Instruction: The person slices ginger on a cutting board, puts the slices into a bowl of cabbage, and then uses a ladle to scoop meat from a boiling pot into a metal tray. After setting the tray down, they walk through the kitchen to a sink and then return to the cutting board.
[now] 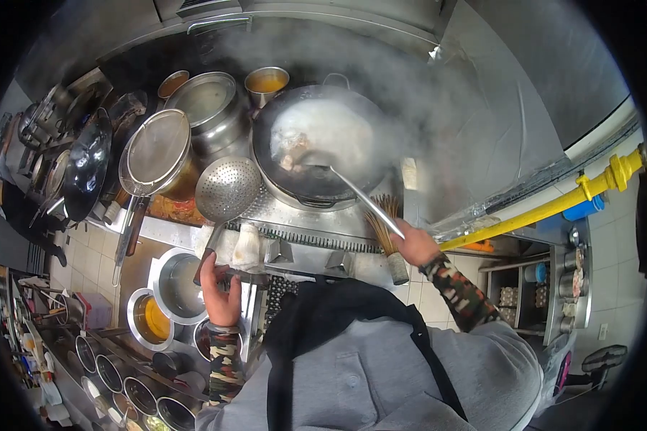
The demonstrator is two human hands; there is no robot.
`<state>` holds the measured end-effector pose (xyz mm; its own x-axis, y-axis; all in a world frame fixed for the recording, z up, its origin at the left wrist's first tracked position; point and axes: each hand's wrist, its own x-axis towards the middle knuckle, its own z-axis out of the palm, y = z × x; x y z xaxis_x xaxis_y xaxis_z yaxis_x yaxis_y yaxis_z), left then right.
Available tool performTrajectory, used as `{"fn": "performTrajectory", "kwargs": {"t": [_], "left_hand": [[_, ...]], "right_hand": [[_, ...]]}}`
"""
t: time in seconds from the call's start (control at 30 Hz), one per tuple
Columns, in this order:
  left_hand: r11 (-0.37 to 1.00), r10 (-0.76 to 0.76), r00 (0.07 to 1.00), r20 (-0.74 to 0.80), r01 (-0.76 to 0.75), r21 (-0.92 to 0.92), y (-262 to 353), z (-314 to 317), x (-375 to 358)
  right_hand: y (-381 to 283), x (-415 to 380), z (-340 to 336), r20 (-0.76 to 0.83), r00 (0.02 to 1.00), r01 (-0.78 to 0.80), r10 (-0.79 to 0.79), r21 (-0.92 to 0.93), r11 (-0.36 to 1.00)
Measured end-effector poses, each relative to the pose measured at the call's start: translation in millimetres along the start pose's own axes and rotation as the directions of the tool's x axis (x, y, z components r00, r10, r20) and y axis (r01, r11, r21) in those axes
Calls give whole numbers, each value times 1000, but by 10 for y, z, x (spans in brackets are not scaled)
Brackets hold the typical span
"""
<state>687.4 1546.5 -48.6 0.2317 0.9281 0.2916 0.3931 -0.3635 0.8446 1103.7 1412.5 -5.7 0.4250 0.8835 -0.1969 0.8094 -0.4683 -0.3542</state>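
Ladle (pixel 366 202) gripped in my right hand (pixel 415 246), wok (pixel 277 176) beyond those fingers. Left hand (pixel 221 296) at skimmer (pixel 227 188) handle; I can't tell if gripping.

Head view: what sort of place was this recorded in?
Most likely a commercial kitchen, perhaps a restaurant's: there is a large wok with steam around it, a big perforated skimmer, and a thick yellow pipe that may carry gas.

Ahead-left of the right hand (pixel 415 246), a ladle (pixel 365 200) and wok (pixel 302 188) are blocking; just left, a brush (pixel 387 243) is obstructing. A skimmer (pixel 228 188) is crowding ahead of the left hand (pixel 223 298). Between hands, room is showing above the ledge (pixel 365 266).
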Motion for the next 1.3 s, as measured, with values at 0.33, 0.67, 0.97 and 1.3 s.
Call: {"fn": "performTrajectory", "kwargs": {"t": [0.33, 0.67, 0.97, 1.3], "left_hand": [[997, -79, 990, -117, 78, -12, -13, -215, -236], [852, -415, 883, -219, 461, 248, -1297, -579, -40], [64, -560, 345, 753, 924, -376, -1676, -493, 702], [-137, -427, 281, 860, 919, -369, -1022, 164, 946]], "right_hand": [[289, 1118, 99, -409, 908, 158, -87, 142, 977], [-263, 1058, 268, 484, 866, -499, 124, 832, 242], [-229, 740, 161, 736, 624, -778, -261, 616, -123], [-330, 759, 170, 649, 748, -636, -141, 761, 129]]}}
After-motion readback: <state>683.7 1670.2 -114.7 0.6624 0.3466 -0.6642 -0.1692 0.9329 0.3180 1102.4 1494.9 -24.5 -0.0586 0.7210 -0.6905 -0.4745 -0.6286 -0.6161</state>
